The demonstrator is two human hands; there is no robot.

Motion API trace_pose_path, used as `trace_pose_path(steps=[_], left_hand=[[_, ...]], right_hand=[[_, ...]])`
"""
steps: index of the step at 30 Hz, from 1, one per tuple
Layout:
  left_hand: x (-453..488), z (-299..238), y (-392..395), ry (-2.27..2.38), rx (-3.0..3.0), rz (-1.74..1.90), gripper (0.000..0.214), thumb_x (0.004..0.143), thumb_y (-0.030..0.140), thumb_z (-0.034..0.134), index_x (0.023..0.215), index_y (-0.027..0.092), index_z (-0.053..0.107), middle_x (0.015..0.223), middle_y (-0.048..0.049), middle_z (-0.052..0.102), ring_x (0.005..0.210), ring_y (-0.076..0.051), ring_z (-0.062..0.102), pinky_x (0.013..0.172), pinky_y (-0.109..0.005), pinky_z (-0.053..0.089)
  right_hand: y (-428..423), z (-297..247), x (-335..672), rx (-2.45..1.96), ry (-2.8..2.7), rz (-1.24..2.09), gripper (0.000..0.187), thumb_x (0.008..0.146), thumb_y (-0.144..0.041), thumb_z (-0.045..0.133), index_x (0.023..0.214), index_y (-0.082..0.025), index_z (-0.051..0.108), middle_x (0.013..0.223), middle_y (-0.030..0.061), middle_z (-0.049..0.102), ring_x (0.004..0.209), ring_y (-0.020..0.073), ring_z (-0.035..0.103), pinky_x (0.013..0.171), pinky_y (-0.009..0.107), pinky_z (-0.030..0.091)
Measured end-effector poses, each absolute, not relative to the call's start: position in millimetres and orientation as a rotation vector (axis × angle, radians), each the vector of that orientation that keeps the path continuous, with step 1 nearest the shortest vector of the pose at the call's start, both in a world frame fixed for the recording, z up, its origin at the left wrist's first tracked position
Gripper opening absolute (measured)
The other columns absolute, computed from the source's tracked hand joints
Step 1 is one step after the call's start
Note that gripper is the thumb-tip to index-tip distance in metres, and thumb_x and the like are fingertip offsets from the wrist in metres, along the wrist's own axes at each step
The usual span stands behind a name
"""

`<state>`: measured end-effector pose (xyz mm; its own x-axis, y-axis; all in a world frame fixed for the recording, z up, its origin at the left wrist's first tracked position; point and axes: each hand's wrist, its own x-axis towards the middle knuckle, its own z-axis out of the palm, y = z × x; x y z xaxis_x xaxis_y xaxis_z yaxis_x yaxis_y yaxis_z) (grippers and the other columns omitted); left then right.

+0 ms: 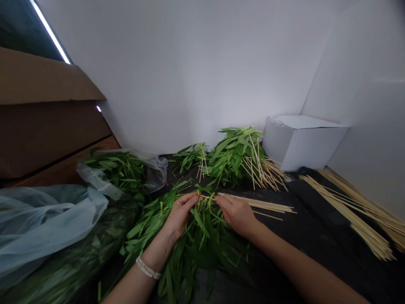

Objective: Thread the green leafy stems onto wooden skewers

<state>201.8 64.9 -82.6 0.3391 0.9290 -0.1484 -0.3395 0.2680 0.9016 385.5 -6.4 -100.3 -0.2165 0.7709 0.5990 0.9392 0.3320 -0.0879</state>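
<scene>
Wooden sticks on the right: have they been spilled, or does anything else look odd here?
Not spilled, but loose: the long sticks on the right fan out unevenly across the black sheet, and other sticks poke at crossed angles from the leafy heap by the white box. Nothing looks broken.

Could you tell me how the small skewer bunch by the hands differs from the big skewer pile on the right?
The small bunch holds few sticks; the big pile holds many. The small bunch lies nearly level across the view; the big pile slants along the wall. The small bunch reaches the right hand and the greens; the big pile touches neither. Both are thin pale sticks on the black sheet.
</scene>
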Motion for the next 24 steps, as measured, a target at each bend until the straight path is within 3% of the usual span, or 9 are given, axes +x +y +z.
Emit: trace_pose_path(steps=[24], left_hand=[[201.0,-86.1,66.8,0.828,0.926,1.013,0.034,0.055,0.029,0.087,0.084,0.015,0.076,0.079,-0.0048,0.076,0.069,-0.015,0.068,0.071,-0.027,0.053]], right_hand=[[-7.2,-98.3,384.8,-1.521,-2.051,-0.405,0.029,0.092,-0.013,0.043,0.113,-0.018,0.062,0.092,0.0066,0.067,0.08,0.0142,0.063,0.071,0.021,0.046]])
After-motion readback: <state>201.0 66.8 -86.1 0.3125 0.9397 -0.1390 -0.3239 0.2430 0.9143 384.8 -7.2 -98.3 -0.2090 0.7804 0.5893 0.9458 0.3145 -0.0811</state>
